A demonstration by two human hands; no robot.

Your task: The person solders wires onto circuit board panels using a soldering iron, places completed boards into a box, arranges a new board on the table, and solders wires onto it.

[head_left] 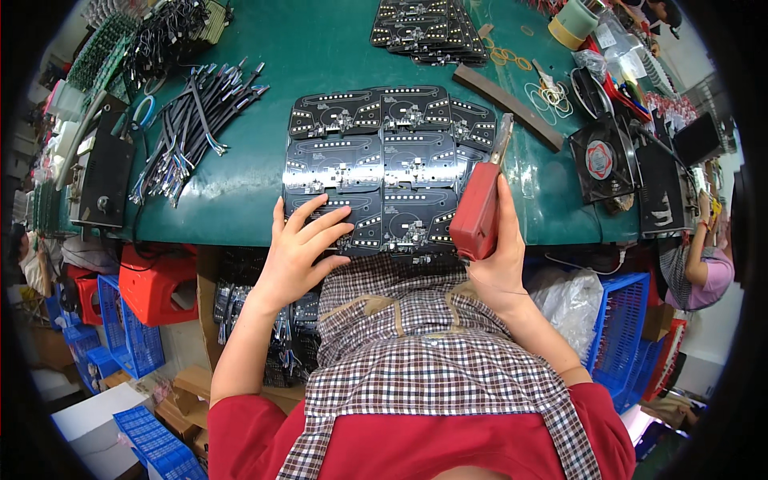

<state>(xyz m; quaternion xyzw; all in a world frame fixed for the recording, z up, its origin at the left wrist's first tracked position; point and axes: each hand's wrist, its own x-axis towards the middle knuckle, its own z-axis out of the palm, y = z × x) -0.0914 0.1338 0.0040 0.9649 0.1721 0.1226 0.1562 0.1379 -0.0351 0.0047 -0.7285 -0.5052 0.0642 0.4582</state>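
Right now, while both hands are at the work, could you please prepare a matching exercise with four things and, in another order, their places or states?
Things:
1. Left hand
2. Square black fan
3. Right hand
4. Pile of thin black cables

Places or states:
A. Gripping a boxy red handheld tool
B. Lying on the left side of the green tabletop
C. Fingers spread over flat black circuit boards
D. At the tabletop's right side

Right pairs: 1-C, 2-D, 3-A, 4-B
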